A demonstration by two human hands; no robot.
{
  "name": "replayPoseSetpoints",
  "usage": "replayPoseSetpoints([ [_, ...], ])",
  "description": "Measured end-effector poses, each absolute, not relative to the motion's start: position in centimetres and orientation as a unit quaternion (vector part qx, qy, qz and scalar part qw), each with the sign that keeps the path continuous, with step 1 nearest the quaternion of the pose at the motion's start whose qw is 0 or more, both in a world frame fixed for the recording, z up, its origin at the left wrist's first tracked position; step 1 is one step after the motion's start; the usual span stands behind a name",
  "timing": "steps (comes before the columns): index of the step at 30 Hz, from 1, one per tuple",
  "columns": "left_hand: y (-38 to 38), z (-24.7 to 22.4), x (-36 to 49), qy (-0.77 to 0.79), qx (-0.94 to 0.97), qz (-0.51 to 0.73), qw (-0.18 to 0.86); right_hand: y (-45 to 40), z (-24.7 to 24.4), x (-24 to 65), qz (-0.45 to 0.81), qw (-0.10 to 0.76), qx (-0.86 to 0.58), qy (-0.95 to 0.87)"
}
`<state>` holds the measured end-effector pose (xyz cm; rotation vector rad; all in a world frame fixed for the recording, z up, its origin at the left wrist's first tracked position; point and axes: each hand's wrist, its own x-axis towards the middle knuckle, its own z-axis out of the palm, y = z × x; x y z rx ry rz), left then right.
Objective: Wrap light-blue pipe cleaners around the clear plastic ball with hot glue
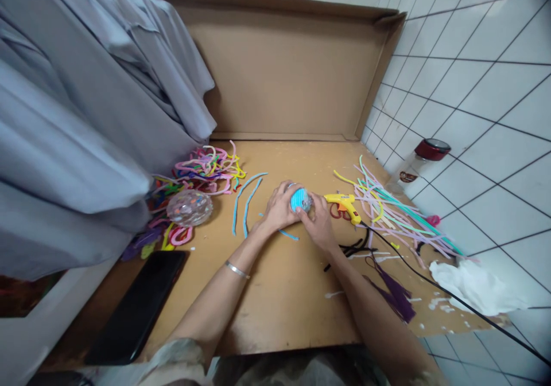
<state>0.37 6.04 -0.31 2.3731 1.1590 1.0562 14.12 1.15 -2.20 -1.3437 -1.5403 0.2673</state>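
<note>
Between my two hands, above the middle of the wooden table [275, 294], is a small rounded object [300, 200] with blue strips wrapped on it and a clear, shiny part at its right side. My left hand [280, 207] is curled round its left side. The fingers and thumb of my right hand [317, 221] press on its right side. Two blue pipe cleaners [251, 202] lie to the left of my left hand, and another blue piece [288, 235] lies just below the hands. A yellow glue gun [344, 205] rests right of my right hand.
Colourful pipe cleaners [210, 168] and a clear bowl [190, 207] sit at left, with a black phone [138, 305] nearer. More pipe cleaners [400, 219], a jar [415, 165], white tissue [476, 287], purple tassel [392, 288] and black cord [447, 294] are at right. Cardboard [288, 76] stands behind.
</note>
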Motion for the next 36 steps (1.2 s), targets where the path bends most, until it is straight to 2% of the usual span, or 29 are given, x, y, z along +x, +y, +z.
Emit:
replayPoseSetpoints([
  [6, 5.70, -0.49, 0.83, 0.409, 0.837, 0.348, 0.104, 1.29, -1.68, 14.26, 0.060, 0.582, -0.560, -0.586],
  [13, 5.44, -0.24, 1.02, 0.413, 0.832, 0.355, 0.111, 1.43, -1.77, 14.17, 0.065, 0.611, -0.547, -0.568],
  [24, 5.49, -0.03, 0.86, 0.401, 0.830, 0.367, 0.128, 1.38, -1.15, 14.51, 0.021, 0.591, -0.523, -0.614],
  [36, 5.96, -0.36, 0.58, 0.358, 0.830, 0.408, 0.130, 1.46, -1.34, 14.41, 0.037, 0.588, -0.513, -0.623],
])
